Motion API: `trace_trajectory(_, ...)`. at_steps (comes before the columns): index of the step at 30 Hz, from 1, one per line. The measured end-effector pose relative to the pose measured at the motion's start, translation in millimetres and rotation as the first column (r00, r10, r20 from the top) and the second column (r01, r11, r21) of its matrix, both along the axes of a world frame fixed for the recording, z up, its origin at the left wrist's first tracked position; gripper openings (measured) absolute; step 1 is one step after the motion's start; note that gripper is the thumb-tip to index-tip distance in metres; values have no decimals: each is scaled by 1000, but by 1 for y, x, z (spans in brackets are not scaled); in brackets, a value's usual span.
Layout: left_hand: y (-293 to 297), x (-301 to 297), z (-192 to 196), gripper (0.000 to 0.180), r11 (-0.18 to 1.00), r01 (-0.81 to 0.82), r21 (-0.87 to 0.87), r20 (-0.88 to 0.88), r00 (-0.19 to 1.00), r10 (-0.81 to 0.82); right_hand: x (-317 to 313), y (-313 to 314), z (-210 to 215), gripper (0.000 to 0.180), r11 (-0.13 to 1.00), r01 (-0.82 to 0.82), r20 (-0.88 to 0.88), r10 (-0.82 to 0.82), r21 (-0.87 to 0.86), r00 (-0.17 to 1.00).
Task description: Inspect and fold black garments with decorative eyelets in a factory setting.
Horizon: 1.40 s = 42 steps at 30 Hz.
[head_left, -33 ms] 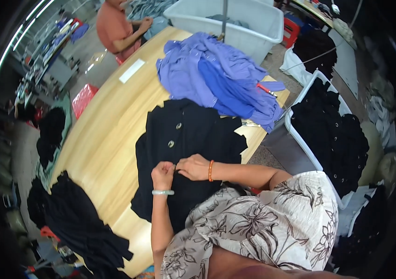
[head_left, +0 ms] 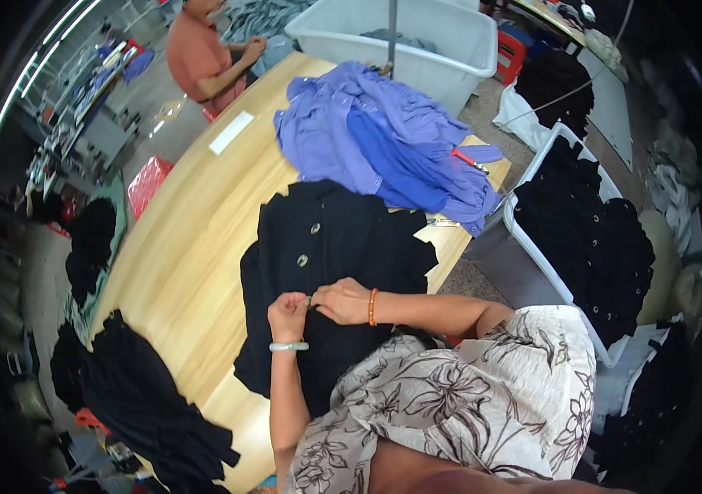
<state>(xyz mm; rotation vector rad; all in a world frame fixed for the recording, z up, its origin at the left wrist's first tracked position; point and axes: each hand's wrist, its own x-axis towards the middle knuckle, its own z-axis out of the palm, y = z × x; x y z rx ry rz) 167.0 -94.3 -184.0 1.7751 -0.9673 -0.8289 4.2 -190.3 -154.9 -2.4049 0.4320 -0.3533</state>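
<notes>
A black garment (head_left: 342,239) lies spread on the table in front of me. Two shiny round buttons (head_left: 303,261) show along its front. Below them, in the same line, my left hand (head_left: 287,316) and my right hand (head_left: 344,300) meet fingertip to fingertip over the cloth. Both are closed in a pinch on a small pale spot that looks like another button (head_left: 310,302), mostly hidden by the fingers. A pale bangle circles my left wrist, an orange beaded bracelet my right.
Purple garments (head_left: 318,123) are heaped behind, with a red-handled tool (head_left: 469,160) on top. More black garments fill a white bin (head_left: 532,251) on the right and hang over the table's (head_left: 194,239) left edge. Past the far edge sits a person (head_left: 198,58) beside a large white tub (head_left: 450,62).
The whole view has shifted very slightly. Both hands stay pinched at the same place on the black garment.
</notes>
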Motion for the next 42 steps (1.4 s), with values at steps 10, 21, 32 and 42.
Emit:
trace_trajectory(10, 12, -2, 14, 10, 979, -156, 127, -592, 781, 201, 2, 0, 2, 37, 997, 13, 11, -14, 80, 1000)
trace_trajectory(21, 33, -25, 16, 31, 995, 56, -89, -198, 977, -73, -4, -5, -9, 23, 990, -136, -16, 136, 48, 991)
trace_trajectory(32, 24, -31, 34, 19, 988, 58, -141, 281, 960, -17, -1, -19, 3, 28, 987, -119, -54, 125, 105, 991)
trace_trajectory(42, 34, -31, 23, 15, 992, 67, -109, 264, 964, -36, -1, -22, 8, 22, 955, -291, -95, 295, 48, 951)
